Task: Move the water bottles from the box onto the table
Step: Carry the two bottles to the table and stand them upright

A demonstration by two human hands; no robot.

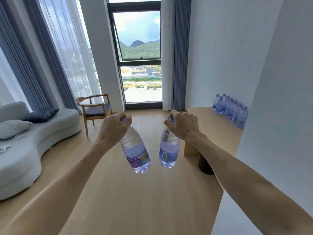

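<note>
Open floor [135,200] is seen below and ahead of both hands, with nothing standing on it between them and the window [140,65]. The left hand [113,128] and the right hand [183,126] are each closed on a hanging bottle; the left bottle [135,150] and the right bottle [169,150] are held near each other but apart, so only a narrow gap is left between them. To the right of the right hand, the table [211,133] is reached across clear top, but its far end by the wall is taken up by a row of bottles [230,111]. A dark cylinder [205,165] stands under the table, beneath the right forearm. Ahead and left of the left hand a chair [94,111] blocks the way, and further left a sofa [33,141].
</note>
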